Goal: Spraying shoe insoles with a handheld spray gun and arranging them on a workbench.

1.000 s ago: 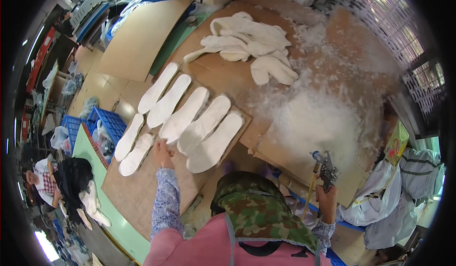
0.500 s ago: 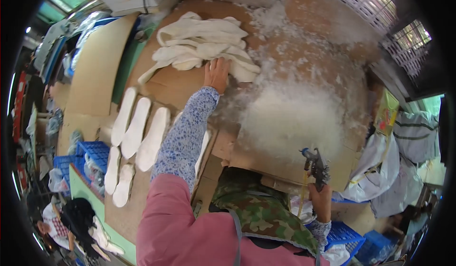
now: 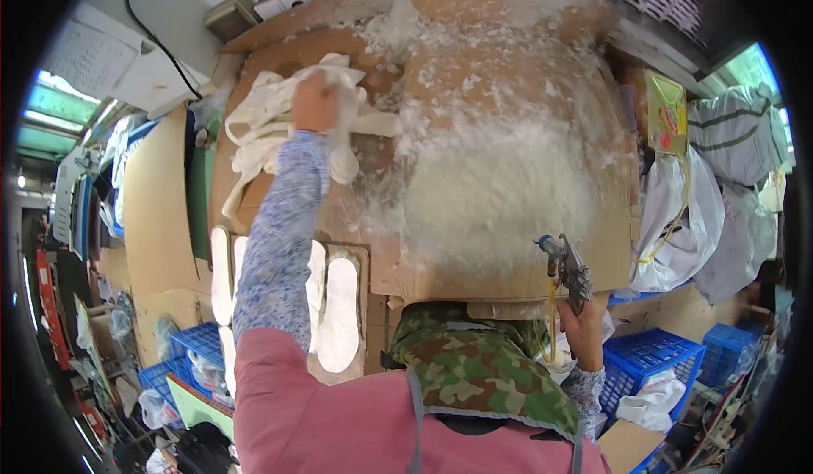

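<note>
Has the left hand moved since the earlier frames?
Yes. The left hand has gone from the laid-out insoles away across the cardboard bench to the pile of white insoles, now gripping one.

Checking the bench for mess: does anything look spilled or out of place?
Yes: white fluffy residue is caked and scattered across the cardboard work surface, and the white insoles under the left hand lie in a jumbled heap.
</note>
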A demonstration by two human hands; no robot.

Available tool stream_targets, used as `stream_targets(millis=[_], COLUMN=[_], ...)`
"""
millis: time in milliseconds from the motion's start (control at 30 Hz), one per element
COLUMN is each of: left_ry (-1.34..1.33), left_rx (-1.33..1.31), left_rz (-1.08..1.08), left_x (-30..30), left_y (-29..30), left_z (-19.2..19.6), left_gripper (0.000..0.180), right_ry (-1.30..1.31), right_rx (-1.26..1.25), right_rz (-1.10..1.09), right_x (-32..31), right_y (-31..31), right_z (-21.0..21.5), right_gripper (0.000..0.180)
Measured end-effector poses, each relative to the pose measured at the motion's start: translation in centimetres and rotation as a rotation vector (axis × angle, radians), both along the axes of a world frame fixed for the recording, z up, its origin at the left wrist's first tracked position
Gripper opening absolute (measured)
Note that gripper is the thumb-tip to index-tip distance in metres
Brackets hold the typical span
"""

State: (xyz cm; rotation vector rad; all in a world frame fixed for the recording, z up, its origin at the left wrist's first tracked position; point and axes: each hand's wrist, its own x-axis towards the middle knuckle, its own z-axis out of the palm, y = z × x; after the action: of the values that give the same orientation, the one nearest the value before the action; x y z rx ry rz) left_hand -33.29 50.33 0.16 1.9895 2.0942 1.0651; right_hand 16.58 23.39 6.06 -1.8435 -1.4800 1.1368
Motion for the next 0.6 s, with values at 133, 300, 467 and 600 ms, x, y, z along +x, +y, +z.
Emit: stream_targets(millis=[133,300,467,600], left_ry=[-0.249,-0.058,0.306,0.127], left_rx=[-0.270,-0.133,-0.123,-0.225], left_rz=[-0.191,-0.206,-0.316,-0.407], left_x=[0.7,6.8,13.0,19.0], left_y=[-0.8,-0.6,-0.7,-2.2], left_z=[9.1,15.6,19.5,21.3], left_gripper=[0.031,0.038,0.036,0.033], right_ry=[-0.016,0.009,0.103,0.027], right_rx=[-0.009,0.067,0.155,0.202], right_rz=[0.035,0.053,0.045,0.054], right_x=[2.4,3.9,6.0,8.0], right_y=[0.7,0.5,1.1,0.8], right_z=[-0.7,-0.8,-0.2,0.0], right_gripper=[0.029,0.033,0.032,0.030])
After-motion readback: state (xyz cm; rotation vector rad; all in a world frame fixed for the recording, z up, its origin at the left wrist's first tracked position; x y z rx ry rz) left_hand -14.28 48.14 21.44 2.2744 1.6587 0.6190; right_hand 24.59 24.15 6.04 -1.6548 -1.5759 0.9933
